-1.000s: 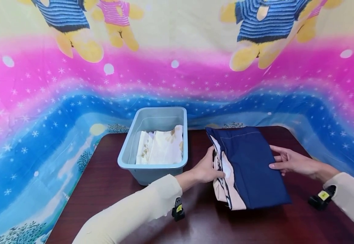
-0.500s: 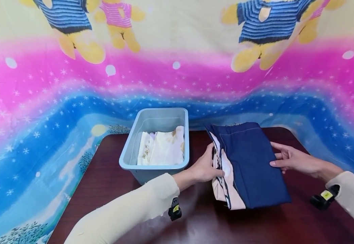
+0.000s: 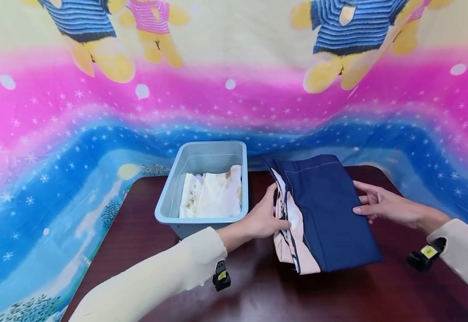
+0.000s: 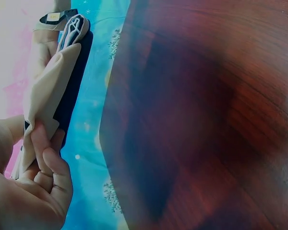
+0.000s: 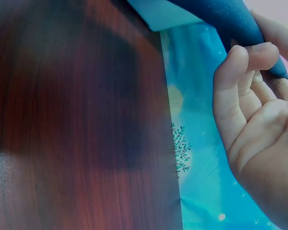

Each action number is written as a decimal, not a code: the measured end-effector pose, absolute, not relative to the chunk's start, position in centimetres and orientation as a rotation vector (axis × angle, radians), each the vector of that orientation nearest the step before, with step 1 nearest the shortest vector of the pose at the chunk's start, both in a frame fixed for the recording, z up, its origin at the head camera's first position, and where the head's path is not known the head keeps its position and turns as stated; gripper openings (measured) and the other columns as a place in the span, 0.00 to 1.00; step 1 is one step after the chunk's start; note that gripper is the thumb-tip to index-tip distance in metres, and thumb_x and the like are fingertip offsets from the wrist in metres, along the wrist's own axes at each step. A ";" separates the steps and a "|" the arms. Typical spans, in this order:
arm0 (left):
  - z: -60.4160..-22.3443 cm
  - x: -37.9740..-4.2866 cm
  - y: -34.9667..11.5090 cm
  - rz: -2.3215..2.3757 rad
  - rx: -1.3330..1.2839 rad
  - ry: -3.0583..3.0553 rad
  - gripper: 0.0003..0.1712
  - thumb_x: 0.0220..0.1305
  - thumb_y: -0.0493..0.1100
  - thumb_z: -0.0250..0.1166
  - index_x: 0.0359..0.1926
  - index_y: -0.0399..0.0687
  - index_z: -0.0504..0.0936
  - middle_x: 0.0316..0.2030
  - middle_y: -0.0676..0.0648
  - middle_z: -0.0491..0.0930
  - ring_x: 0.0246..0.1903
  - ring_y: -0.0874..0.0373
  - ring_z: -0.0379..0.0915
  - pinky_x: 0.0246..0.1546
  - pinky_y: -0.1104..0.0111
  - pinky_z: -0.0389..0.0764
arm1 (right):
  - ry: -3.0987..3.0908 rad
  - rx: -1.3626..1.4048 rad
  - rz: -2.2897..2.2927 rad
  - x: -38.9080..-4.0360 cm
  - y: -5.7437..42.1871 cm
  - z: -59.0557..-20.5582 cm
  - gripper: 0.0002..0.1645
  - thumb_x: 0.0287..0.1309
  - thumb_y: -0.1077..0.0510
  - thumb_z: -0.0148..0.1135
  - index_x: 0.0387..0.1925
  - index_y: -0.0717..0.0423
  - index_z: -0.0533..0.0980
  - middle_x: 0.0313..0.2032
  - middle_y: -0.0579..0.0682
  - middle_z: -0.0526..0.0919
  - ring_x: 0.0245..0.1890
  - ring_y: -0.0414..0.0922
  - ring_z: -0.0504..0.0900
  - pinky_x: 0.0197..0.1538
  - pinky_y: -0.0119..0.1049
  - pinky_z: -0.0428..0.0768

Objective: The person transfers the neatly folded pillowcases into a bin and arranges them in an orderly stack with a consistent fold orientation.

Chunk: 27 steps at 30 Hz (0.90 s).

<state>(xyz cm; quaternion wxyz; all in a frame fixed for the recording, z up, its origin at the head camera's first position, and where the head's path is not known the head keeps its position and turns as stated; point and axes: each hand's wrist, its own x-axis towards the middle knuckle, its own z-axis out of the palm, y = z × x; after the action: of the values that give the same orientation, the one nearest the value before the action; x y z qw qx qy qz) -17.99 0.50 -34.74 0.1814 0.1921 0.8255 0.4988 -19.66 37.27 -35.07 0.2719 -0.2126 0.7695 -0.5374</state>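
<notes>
A folded navy cloth [image 3: 332, 214], with pale pink and patterned layers showing along its left side, is held tilted above the table right of the bin. My left hand [image 3: 260, 219] grips the layered edge, thumb in front. On the opposite edge, my right hand [image 3: 387, 206] pinches the cloth between thumb and fingers. In the left wrist view, fingers curl under the pale layers of the cloth [image 4: 48, 91]. The right wrist view has my right hand [image 5: 259, 115] curled at the navy edge of the cloth [image 5: 225, 19].
Left of the cloth stands a grey-blue plastic bin [image 3: 202, 220] with folded white printed fabric [image 3: 219, 194] inside. Both are on a dark reddish wooden table [image 3: 145, 250]. A colourful curtain [image 3: 234, 112] with printed bears hangs behind and around the table.
Both hands have carried the folded cloth slightly up and to the left, toward the bin. Their hold on it looks the same. The bin and its fabric are unchanged.
</notes>
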 end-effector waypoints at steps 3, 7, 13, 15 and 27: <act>-34.4 -18.1 0.0 1.430 0.555 2.303 0.61 0.59 0.39 0.72 0.81 0.59 0.39 0.42 0.44 0.84 0.33 0.61 0.82 0.36 0.71 0.80 | 2.060 -0.590 -1.455 -19.8 37.0 -34.9 0.51 0.74 0.68 0.48 0.79 0.56 0.24 0.59 0.40 0.84 0.48 0.43 0.88 0.40 0.41 0.85; -34.0 -18.3 -0.5 1.473 0.561 2.267 0.61 0.59 0.37 0.71 0.81 0.58 0.39 0.44 0.44 0.85 0.37 0.61 0.84 0.38 0.71 0.81 | 2.043 -0.593 -1.464 -20.0 36.6 -34.6 0.52 0.74 0.67 0.48 0.79 0.54 0.24 0.59 0.41 0.84 0.48 0.45 0.88 0.40 0.41 0.85; -33.0 -18.3 -1.0 1.486 0.529 2.228 0.60 0.60 0.36 0.71 0.81 0.59 0.39 0.41 0.44 0.87 0.37 0.58 0.85 0.35 0.69 0.81 | 2.035 -0.590 -1.472 -20.0 35.9 -34.0 0.52 0.75 0.67 0.48 0.79 0.55 0.23 0.59 0.41 0.84 0.47 0.43 0.88 0.39 0.41 0.85; -32.7 -18.4 -1.3 1.477 0.532 2.225 0.61 0.60 0.36 0.71 0.81 0.59 0.39 0.39 0.44 0.87 0.35 0.59 0.85 0.34 0.68 0.81 | 2.043 -0.593 -1.471 -19.9 35.7 -33.8 0.51 0.75 0.67 0.48 0.79 0.55 0.24 0.59 0.41 0.84 0.47 0.43 0.88 0.39 0.41 0.85; -31.4 -19.1 -2.9 1.445 0.519 2.159 0.63 0.61 0.35 0.70 0.81 0.59 0.33 0.25 0.46 0.81 0.17 0.57 0.73 0.21 0.69 0.74 | 2.065 -0.548 -1.475 -20.1 34.1 -33.2 0.51 0.74 0.65 0.50 0.81 0.50 0.28 0.58 0.44 0.85 0.46 0.45 0.88 0.39 0.42 0.85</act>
<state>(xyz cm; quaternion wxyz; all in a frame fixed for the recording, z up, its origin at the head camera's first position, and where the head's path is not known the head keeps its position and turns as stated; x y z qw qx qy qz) -19.11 -2.87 -31.36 0.2434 0.1900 0.7904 0.5291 -20.06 34.14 -33.24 0.2692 -0.2033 0.7660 -0.5472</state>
